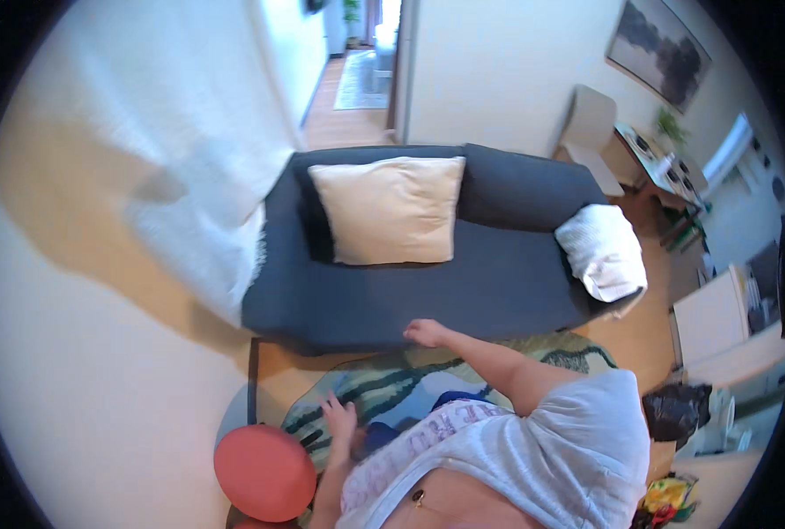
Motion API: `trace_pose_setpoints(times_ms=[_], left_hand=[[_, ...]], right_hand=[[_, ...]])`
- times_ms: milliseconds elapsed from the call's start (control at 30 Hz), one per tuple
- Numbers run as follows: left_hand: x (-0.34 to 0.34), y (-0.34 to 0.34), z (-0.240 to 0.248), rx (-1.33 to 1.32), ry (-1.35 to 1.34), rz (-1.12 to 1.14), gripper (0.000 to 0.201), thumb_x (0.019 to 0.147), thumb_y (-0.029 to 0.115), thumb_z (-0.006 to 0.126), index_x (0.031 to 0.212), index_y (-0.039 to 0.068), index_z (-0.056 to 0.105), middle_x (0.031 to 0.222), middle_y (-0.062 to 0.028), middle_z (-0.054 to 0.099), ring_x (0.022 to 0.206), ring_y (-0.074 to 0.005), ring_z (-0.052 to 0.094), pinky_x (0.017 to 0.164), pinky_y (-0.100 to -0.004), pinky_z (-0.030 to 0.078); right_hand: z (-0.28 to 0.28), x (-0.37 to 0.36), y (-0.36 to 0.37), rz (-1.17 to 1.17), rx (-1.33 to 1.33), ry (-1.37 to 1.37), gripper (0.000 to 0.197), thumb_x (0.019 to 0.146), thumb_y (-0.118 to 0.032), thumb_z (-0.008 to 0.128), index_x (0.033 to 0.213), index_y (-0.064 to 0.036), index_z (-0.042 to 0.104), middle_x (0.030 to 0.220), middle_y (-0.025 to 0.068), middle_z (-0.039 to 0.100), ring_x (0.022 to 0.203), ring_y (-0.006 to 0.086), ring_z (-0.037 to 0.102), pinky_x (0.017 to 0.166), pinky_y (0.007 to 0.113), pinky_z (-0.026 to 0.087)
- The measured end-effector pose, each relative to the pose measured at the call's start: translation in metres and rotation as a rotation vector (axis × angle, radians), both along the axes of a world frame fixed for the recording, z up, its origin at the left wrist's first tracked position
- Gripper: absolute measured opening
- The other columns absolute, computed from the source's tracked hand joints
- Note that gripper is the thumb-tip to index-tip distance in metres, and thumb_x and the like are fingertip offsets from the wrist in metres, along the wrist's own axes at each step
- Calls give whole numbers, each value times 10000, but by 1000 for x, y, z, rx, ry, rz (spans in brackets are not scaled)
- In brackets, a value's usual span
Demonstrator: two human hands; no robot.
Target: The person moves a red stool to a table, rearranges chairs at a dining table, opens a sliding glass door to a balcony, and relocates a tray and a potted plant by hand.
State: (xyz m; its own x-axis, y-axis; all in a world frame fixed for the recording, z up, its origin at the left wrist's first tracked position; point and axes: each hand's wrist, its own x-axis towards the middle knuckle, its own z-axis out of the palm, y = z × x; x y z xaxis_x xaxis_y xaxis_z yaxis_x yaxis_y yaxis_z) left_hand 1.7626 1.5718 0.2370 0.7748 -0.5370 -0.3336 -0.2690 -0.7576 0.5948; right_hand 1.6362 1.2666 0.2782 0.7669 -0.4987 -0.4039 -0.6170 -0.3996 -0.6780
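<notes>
My left hand [339,416] hangs over the patterned rug [383,381], its fingers spread and nothing in them. Just below it is a red round stool [265,473], which it does not touch. In front of the dark grey sofa [383,304] my right hand [425,332] is held out at the seat's front edge, fingers loosely curled in with no object visible. Whether it touches the sofa I cannot tell. A large cream cushion [392,212] leans on the sofa's back at the left. Over the right armrest lies a folded white knitted blanket [601,253].
A white fringed cloth [220,238] hangs by the sofa's left end. At the right stand a pale chair [589,132], a table with items [648,157], a white cabinet [712,316] and a black plastic bag [677,412]. Behind the sofa, a doorway [353,97] leads to another room.
</notes>
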Motion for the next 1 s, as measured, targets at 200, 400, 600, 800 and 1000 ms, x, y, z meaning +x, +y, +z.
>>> trace_pose_setpoints(times_ms=[200,400,600,800,1000], left_hand=[[-55,-212,49,-169,-172,-446,568,790,226,525,1263,-12,322,1318,-309,205,1217,-418,246,1001,-395,240],[-182,-373,58,-115,-19,-958,503,800,223,532,1218,-17,386,1275,-271,316,1198,-371,310,988,-379,269],[-317,-466,54,30,100,-1495,467,798,251,556,1176,-4,455,1149,-207,497,1053,-278,493,893,-333,376],[-394,-558,38,310,176,-1687,482,816,316,518,1188,18,445,1158,-204,496,1098,-313,465,916,-365,364],[-538,-685,63,28,185,-1701,372,814,239,508,1103,5,511,1108,-200,528,1056,-316,495,881,-371,396]], right_hand=[[22,-283,-107,-815,26,-112,310,815,-321,504,777,-16,544,604,73,536,543,159,521,493,314,419],[87,-428,-83,-1398,428,-504,339,824,-365,516,974,-61,510,930,56,548,755,157,536,658,271,446],[92,-533,-57,-1587,543,-812,466,821,-402,519,1103,-34,470,1028,100,530,854,201,558,729,306,468],[86,-632,-104,-1759,450,-735,381,837,-348,500,1076,-52,476,965,66,535,823,160,555,707,273,463],[75,-746,-132,-2050,365,-668,323,841,-298,473,1044,-48,494,919,59,546,746,154,554,623,262,457]])
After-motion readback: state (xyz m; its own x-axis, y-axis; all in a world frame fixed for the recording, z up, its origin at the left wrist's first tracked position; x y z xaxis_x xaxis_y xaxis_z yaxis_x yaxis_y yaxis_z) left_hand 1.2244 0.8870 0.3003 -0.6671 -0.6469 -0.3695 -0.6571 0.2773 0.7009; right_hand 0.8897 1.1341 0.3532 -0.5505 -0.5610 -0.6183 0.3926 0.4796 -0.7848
